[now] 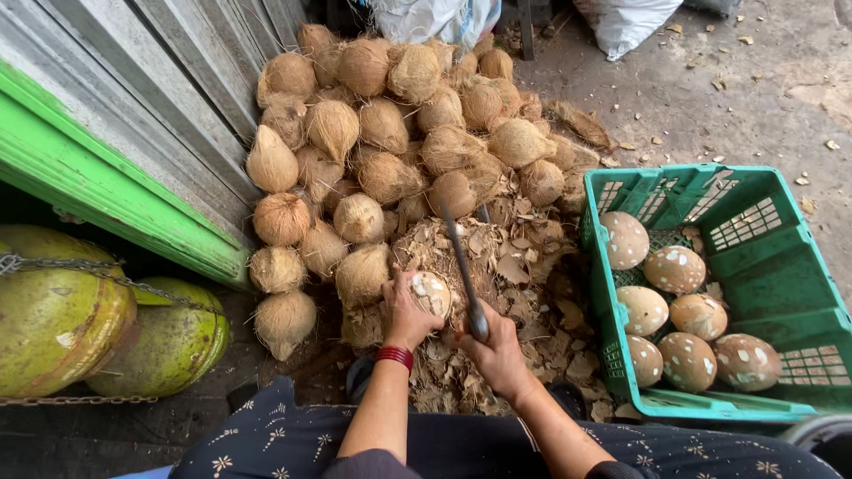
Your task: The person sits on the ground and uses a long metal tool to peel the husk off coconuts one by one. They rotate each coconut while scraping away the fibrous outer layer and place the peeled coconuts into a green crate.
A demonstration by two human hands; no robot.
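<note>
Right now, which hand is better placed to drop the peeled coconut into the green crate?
Probably the left hand: it already grips the coconut, while the right hand is wrapped around the metal blade. The green crate sits on the right, though, so the left would have to reach across.

The scene is lit by soft, even daylight, and no hard-edged shadows are cast anywhere. The heap of husked coconuts (399, 133) is rendered evenly, with only faint shading in the gaps between the fruits. Beyond the heap, the bare ground (754, 98) is shown pale and slightly washed out. To the left of the heap, a deep shadow is held under the green ledge (98, 186), where detail is lost. A mild sheen is seen on the green fruits (53, 310) below that ledge. Focus is kept sharp across the heap and the green crate (781, 266) to its right. Wide-angle distortion is noticed at the frame edges, where lines are bent outward.
</note>
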